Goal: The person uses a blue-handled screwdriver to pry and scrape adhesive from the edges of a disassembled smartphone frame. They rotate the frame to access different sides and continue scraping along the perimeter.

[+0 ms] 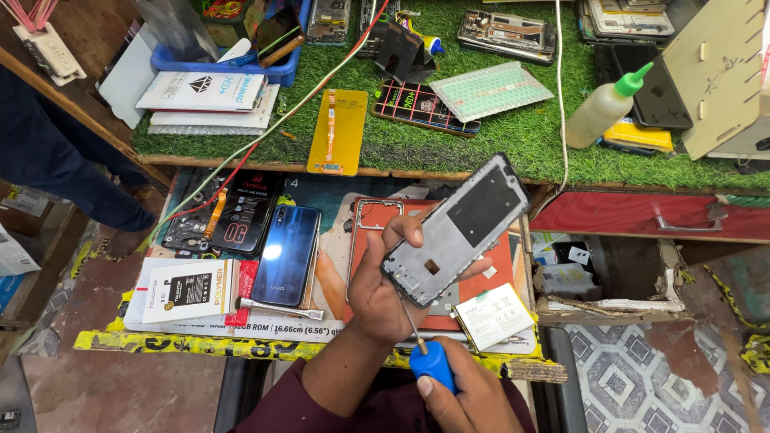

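My left hand (377,293) grips a bare grey phone frame (461,224), tilted with its top toward the upper right, above a red work mat (505,269). My right hand (461,401) is closed on a screwdriver with a blue handle (433,362). Its thin metal shaft (409,321) points up to the lower end of the frame. A white phone battery (493,314) lies on the mat just right of my hands. A blue phone back cover (287,252) lies to the left.
Metal tweezers (277,309) rest on flat white boxes (188,293) at the left. A green turf shelf (497,136) behind holds a squeeze bottle (603,108), a yellow parts packet (338,132), phone parts and a blue tray (277,68). A red drawer (642,216) is at the right.
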